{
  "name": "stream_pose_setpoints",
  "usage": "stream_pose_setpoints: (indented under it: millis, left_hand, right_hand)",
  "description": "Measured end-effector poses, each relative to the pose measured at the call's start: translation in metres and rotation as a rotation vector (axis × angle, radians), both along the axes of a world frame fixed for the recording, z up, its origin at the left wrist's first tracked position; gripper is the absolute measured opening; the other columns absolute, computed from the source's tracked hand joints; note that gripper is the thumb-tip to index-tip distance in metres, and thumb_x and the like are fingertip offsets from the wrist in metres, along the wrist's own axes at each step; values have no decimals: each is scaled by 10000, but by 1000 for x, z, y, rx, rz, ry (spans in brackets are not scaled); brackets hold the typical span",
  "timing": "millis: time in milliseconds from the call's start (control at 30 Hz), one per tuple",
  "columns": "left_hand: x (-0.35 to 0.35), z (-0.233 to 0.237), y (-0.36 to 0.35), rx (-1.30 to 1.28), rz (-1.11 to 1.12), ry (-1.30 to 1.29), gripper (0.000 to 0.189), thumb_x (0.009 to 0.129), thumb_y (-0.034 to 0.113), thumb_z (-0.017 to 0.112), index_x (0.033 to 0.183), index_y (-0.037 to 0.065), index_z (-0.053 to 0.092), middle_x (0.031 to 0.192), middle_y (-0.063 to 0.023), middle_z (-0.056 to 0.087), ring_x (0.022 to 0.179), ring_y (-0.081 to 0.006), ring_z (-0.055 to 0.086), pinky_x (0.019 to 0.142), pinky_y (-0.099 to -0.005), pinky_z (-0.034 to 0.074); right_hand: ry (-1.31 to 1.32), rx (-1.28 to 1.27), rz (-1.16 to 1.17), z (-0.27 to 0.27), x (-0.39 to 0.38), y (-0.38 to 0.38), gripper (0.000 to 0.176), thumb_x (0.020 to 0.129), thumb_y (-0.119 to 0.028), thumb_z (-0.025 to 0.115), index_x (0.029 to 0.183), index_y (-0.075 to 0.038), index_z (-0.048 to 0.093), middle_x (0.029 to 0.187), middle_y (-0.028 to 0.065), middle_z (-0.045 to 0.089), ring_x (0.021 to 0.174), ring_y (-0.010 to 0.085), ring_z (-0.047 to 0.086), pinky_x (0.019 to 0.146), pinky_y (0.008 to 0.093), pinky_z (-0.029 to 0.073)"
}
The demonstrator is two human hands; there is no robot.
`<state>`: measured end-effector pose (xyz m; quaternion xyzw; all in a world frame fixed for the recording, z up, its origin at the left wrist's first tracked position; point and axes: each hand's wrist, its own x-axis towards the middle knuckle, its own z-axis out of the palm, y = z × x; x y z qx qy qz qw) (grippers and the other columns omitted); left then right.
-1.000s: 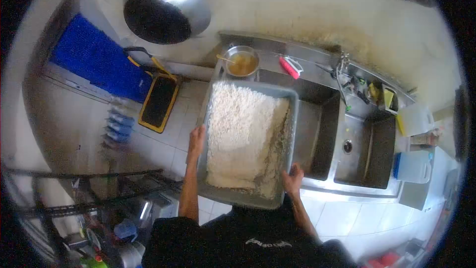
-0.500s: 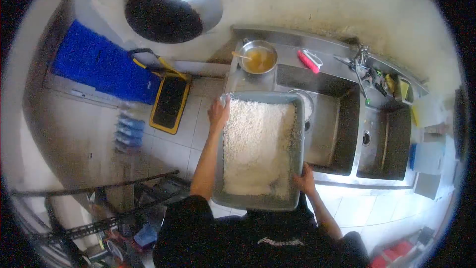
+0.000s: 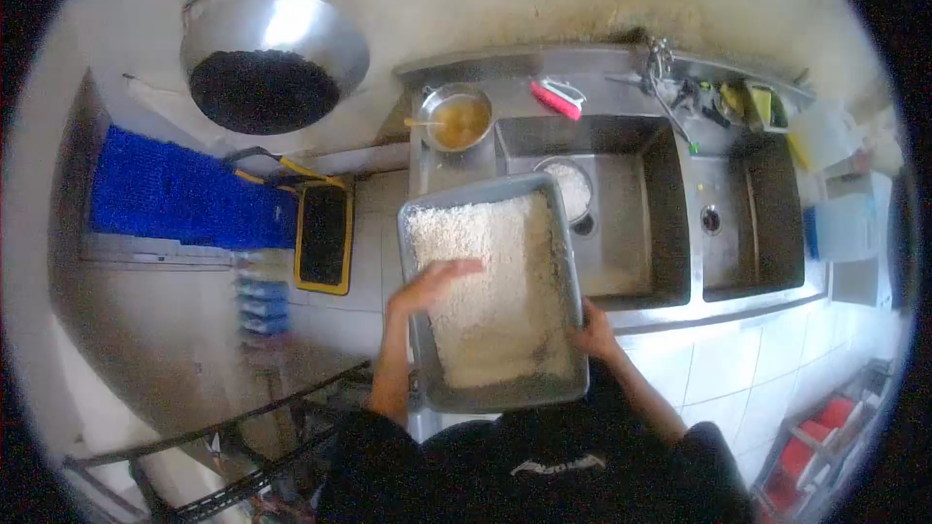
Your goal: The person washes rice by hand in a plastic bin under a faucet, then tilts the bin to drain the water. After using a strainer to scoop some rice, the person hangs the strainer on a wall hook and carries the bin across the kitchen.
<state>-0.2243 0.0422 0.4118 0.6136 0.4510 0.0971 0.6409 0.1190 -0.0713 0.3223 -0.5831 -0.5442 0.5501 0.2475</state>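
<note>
A grey plastic tub [image 3: 485,395] is in front of my body, tilted so its inside faces me. Pale, crumbly flour-like powder [image 3: 510,306] covers its bottom, lumpier toward the far end. My right hand [image 3: 594,332] grips the tub's right rim near the front corner. Over the left part of the powder is my left hand [image 3: 437,284], fingers stretched out together and nothing held in them. Just beyond the tub's far right corner, a round bowl [image 3: 573,186] of white powder sits in the sink.
Right of the tub is a steel double sink [image 3: 697,223]. On its ledge are a metal bowl of yellowish liquid [image 3: 458,116] and a pink brush [image 3: 556,100]. A large wok [image 3: 340,44] with dark contents stands far left. A black rack [image 3: 223,432] is at lower left.
My left hand has let go of the tub's far left corner and moved inward over the powder. The right hand keeps its grip. My view has shifted, showing more of the bowl in the sink.
</note>
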Motion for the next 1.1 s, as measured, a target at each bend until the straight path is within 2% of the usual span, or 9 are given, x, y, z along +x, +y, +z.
stream_pose_setpoints:
  millis: [133,200,333,400,533,600,700,867,1100]
  left_hand:
    - [-30,-22,34,-113,277,-639,433,944,336,477,1314,111,467,1387,-175,400,1325,-299,323,1099,-476,235]
    - [14,-12,27,736,-445,966,595,833,311,660,1343,106,434,1416,-179,356,1346,-299,278,1105,-471,225]
    - [9,-4,51,507,66,357,676,811,358,670,1377,121,385,1407,-161,378,1332,-286,303,1109,-396,213]
    - [-21,-66,73,515,166,463,603,845,378,600,1342,93,415,1383,-173,399,1311,-299,328,1092,-399,238]
    - [-41,-102,112,586,239,928,467,969,360,363,1230,3,511,1270,-208,501,1214,-341,444,1024,-399,331]
    - [17,-70,76,925,240,528,461,980,340,333,1244,5,507,1260,-208,515,1193,-344,466,1011,-407,343]
    - [73,-30,-8,296,326,210,502,980,367,319,1270,-5,491,1310,-152,499,1239,-262,438,1059,-375,288]
    - [87,-44,-175,702,933,457,554,954,456,340,1198,-10,516,1096,-141,610,1049,-263,546,987,-394,370]
    - [51,-136,-363,-226,1239,814,518,954,436,355,1183,1,522,1068,-129,613,1009,-244,553,929,-368,377]
  right_hand:
    - [-48,-40,111,-19,6,1,585,701,-133,707,1212,30,474,1017,193,634,933,232,613,837,354,480]
    - [-45,-6,212,-23,13,3,589,757,-249,707,1220,29,473,1034,194,633,947,255,612,822,363,489]
    - [75,267,307,-5,50,24,401,851,-327,627,1054,8,541,793,187,619,740,276,618,676,385,484]
    - [198,-206,57,-40,68,40,459,925,-439,487,1007,5,567,728,152,589,684,247,590,641,362,469]
    - [85,-157,142,-59,88,78,456,939,-441,445,906,2,548,682,106,528,630,199,532,596,342,446]
    - [84,-287,103,-73,95,87,395,942,-390,478,866,-5,520,673,72,503,626,158,519,570,330,439]
    - [-48,19,-48,-193,97,93,404,903,-407,532,839,-7,533,659,97,530,635,215,550,583,387,429]
    - [-376,107,-117,-427,54,99,539,823,-409,611,1154,-12,460,1053,191,599,941,383,575,810,454,448]
    - [-327,-30,-260,-429,-23,172,564,809,-370,640,1205,-36,419,1149,195,564,998,416,558,838,493,439]
